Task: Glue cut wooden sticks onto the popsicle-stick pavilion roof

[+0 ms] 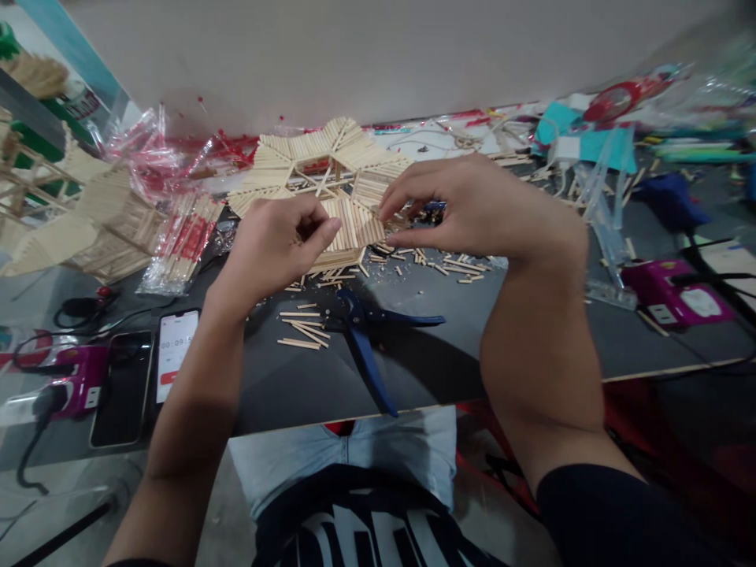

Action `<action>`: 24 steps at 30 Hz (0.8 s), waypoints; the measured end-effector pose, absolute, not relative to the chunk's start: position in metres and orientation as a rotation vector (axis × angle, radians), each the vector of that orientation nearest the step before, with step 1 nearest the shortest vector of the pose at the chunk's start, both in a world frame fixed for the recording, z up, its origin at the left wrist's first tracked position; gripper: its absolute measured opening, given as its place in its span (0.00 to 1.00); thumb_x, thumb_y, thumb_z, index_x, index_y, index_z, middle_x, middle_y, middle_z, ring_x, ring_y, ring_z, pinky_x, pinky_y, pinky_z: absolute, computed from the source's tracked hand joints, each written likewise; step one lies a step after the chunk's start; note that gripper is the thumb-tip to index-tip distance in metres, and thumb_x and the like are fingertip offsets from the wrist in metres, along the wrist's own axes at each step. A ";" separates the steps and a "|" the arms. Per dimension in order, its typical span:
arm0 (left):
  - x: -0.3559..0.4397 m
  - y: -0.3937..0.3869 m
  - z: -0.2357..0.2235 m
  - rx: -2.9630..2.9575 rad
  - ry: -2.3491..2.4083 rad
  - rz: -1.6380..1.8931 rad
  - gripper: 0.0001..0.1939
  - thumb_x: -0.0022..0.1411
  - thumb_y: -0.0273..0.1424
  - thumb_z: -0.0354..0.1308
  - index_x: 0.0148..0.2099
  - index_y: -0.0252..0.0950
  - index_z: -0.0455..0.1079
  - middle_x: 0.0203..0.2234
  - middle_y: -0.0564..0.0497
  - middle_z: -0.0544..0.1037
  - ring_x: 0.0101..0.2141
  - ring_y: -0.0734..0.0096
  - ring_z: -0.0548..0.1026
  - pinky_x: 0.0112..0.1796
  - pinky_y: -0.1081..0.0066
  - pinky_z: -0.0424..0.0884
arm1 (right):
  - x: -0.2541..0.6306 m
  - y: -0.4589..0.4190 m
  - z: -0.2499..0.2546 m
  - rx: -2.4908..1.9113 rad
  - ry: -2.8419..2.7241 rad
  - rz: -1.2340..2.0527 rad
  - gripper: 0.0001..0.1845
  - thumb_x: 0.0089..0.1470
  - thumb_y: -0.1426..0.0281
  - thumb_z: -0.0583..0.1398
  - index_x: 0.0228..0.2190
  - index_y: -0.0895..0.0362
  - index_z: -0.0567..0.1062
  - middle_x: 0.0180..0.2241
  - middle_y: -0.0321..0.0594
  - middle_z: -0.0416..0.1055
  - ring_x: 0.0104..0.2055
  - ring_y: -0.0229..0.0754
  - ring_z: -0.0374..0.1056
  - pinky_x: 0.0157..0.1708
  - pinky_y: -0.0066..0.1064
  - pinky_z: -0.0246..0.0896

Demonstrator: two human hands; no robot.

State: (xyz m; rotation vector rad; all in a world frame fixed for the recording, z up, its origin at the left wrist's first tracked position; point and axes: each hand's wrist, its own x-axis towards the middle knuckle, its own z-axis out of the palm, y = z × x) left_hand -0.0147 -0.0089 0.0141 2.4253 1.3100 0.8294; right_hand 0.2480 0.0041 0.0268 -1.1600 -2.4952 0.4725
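— Where's the piece you're working on?

— The stick panel (353,224) lies on the desk (413,370), straight ahead of you, at the near edge of the bigger stick model (322,157). Both your hands are on it. Your left hand (275,244) closes on its left edge, thumb and curled fingers (324,233) pinched together on the panel. Your right hand (472,205) meets the right edge, fingertips drawn together there (whether they hold a single loose stick or only the panel itself, I cannot tell).

— Which way does it run?

— The sticks in the panel point away from you, leaning a little to the right; the panel as a whole stretches across, left to right, between your two hands. Neither hand is clearly nearer: each touches its own side.

— And around it?

— The blue cutters (369,339) lie just nearer you than the panel, handles pointing toward you and to the right. Cut sticks (301,331) lie scattered beside them on the left. A phone (174,354) with a timer showing rests well off to your left, and a purple tool (673,295) sits far right.
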 end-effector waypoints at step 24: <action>-0.015 -0.009 0.015 2.421 1.320 0.813 0.12 0.66 0.35 0.58 0.31 0.36 0.73 0.22 0.54 0.75 0.24 0.74 0.68 0.32 0.70 0.66 | 0.247 0.003 0.027 -1.194 -2.438 0.526 0.17 0.57 0.50 0.64 0.38 0.48 0.82 0.43 0.42 0.80 0.46 0.51 0.75 0.49 0.45 0.71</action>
